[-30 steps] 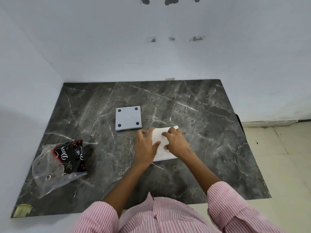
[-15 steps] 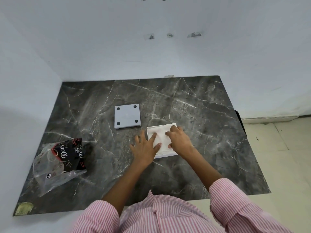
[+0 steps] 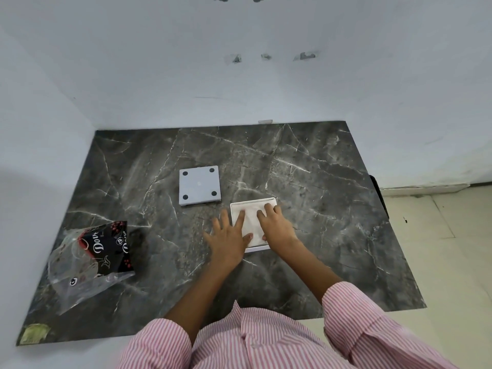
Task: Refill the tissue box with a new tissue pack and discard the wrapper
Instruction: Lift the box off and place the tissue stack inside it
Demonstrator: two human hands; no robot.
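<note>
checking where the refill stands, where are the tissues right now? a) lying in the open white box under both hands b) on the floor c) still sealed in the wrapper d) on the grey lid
a: the white tissues lie inside the open white box, with the left hand and right hand flat on them.

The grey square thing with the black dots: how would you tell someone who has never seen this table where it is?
Start from the dark marble tabletop in the corner of the pale walls. Near its middle, just beyond and left of the white tissue box under the hands, lies the flat grey square panel. Four black round dots at its corners set it apart.
</note>
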